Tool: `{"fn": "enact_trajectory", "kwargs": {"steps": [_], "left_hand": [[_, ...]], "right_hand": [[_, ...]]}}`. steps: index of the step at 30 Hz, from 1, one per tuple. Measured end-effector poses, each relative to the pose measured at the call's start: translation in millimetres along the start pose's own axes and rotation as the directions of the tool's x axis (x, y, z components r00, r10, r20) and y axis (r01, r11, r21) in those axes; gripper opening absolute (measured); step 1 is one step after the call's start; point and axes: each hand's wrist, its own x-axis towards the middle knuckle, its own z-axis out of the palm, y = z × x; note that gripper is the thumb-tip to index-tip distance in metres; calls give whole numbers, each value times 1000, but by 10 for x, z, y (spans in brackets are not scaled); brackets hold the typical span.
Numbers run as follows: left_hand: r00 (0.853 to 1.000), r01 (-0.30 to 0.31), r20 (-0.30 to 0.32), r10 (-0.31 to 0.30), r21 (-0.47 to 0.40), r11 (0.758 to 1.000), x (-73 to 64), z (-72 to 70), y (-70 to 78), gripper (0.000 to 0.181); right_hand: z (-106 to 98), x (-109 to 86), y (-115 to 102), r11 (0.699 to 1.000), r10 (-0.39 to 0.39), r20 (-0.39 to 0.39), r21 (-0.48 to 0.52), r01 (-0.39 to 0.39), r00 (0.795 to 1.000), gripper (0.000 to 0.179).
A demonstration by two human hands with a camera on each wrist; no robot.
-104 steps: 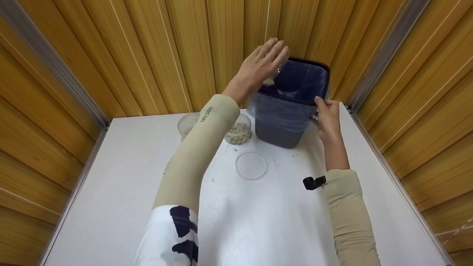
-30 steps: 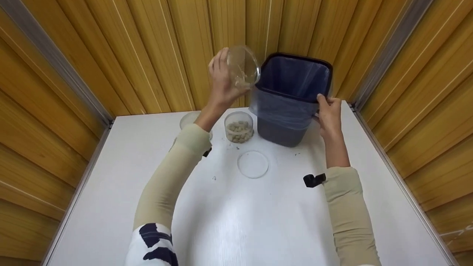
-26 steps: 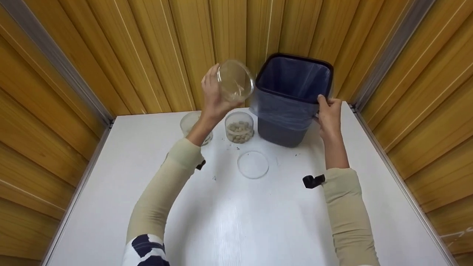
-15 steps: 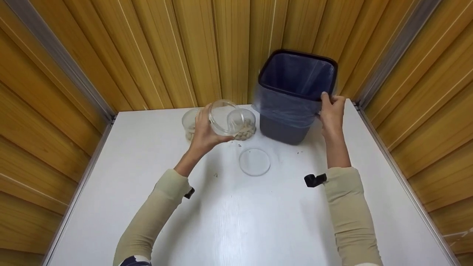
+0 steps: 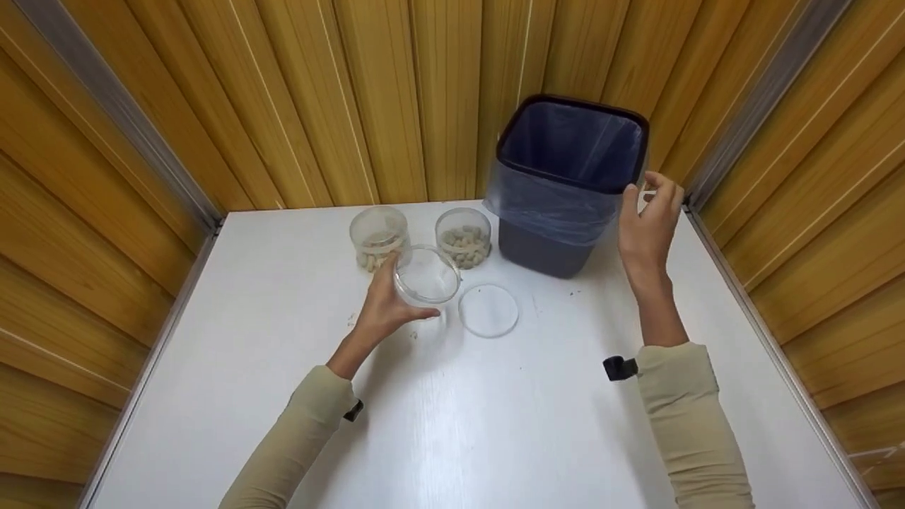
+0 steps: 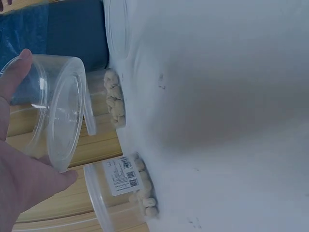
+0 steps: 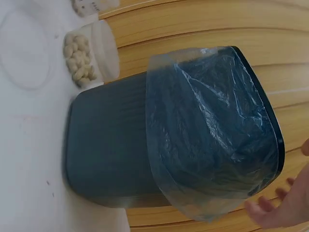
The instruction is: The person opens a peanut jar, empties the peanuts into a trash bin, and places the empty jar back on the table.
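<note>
Clear plastic forms the tub [image 5: 427, 277] gripped in the left hand [image 5: 384, 302].

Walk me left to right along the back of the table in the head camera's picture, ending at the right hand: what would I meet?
Clear tub of pale pieces → second clear tub, also part-filled → bag-lined bin → right hand.

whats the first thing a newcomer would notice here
Probably the big dark bin with its bluish liner, at the back right of the white table. After that, the clear container gripped in the left hand, in front of two tubs holding pale chunks near the wall.
</note>
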Motion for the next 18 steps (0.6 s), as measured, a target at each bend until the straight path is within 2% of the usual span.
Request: {"fn": "enact_trajectory", "kwargs": {"steps": [3,5,8,11,14,18], "left_hand": [[999,30,19,-30,0,1000,-53,43,-65,123],[998,55,31,-55,1,999,-96,66,-108,122],[995,89,52,-89,-6,996,-158,102,-171,123],[990,114,82,-113,-6,994,-215,128,-223,123],[986,127,111,-128,9,992,-249,154,-268,122],[977,173,126,-173,12,985,-275,177,-316,121]], "right_hand": [[70,-118,-43,984,-180,-58,-10,180,982,39],[137,-208,-71,956,-292,-74,-19,292,953,36],[262,-351,-76,906,-424,-50,-30,423,904,33],[387,-491,-27,858,-509,37,-57,510,860,33],[501,-616,64,819,-557,144,-71,570,818,32],[636,-775,232,786,-570,303,-70,614,764,31]]}}
